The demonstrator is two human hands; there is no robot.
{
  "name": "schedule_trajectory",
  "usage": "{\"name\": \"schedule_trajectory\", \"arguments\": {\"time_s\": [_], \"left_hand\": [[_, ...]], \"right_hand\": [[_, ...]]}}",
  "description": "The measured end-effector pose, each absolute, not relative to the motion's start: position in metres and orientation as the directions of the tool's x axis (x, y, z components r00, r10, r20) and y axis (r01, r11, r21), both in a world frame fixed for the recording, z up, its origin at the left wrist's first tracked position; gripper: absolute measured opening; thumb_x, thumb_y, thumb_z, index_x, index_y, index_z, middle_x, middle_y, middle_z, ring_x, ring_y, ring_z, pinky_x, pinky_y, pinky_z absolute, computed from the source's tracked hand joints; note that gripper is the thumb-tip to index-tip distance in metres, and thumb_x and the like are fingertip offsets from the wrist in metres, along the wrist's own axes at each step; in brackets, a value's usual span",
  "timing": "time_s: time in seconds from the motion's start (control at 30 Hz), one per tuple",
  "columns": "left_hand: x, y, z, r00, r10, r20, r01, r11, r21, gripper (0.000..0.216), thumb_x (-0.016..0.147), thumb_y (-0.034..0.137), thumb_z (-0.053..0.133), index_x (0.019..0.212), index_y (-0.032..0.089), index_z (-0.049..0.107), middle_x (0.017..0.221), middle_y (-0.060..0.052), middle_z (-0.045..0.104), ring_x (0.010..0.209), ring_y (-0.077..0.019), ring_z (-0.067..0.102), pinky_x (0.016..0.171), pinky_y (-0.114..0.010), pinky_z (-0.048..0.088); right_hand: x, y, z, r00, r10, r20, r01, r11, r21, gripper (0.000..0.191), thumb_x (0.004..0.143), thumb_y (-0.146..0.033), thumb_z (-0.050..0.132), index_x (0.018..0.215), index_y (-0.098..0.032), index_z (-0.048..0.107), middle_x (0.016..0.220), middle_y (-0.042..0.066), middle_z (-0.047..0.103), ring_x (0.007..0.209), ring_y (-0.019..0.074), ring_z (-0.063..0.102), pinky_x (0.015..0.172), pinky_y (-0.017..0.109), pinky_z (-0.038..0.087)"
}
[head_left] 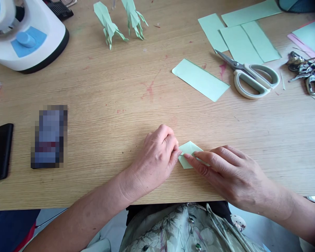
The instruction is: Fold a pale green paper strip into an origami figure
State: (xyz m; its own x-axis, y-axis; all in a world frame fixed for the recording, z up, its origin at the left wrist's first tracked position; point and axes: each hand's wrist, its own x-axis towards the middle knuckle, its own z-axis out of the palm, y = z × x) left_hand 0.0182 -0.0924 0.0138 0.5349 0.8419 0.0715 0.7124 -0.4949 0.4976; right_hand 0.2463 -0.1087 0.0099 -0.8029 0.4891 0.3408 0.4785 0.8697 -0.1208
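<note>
In the head view, the left hand is at the near middle of the table, its fingers curled in and its thumb and forefinger pinching the left corner of the paper, a small pale green folded piece lying close to the near edge. The right hand comes in from the right with its fingers stretched out, thumb tip and fingertips resting on the paper from above, not closed round it; it covers the paper's right part. Farther off and a little to the right, a green strip lies flat and slanted, its right corner just beside the handles of the scissors, whose blades point far and left, slightly parted. Their tips reach the near end of the leftmost of several green sheets at the far right. Right of the scissors are some keys, with a pink-edged stack beyond them. At the far side, left of the middle, two green folded figures stand near each other, the right one cut off by the frame. A white device with a blue knob fills the far left. Nearer on the left lie a phone, its screen blurred, and a black slab cut by the edge.
</note>
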Motion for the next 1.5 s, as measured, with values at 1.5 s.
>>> {"name": "schedule_trajectory", "arguments": {"time_s": [1.5], "left_hand": [[0.0168,-0.0936,0.012,0.521,0.852,0.047,0.756,-0.486,0.439,0.01,0.098,0.014,0.043,0.09,0.019,0.048,0.101,-0.007,0.054,0.093,-0.0201,0.056,0.081,-0.036,0.048]], "right_hand": [[0.2465,-0.1082,0.0064,-0.826,0.48,0.295,0.474,0.875,-0.095,0.038,0.098,-0.011,0.037,0.126,-0.008,0.063,0.094,0.011,0.067,0.073,0.0211,0.048,0.064,0.037,0.041]]}}
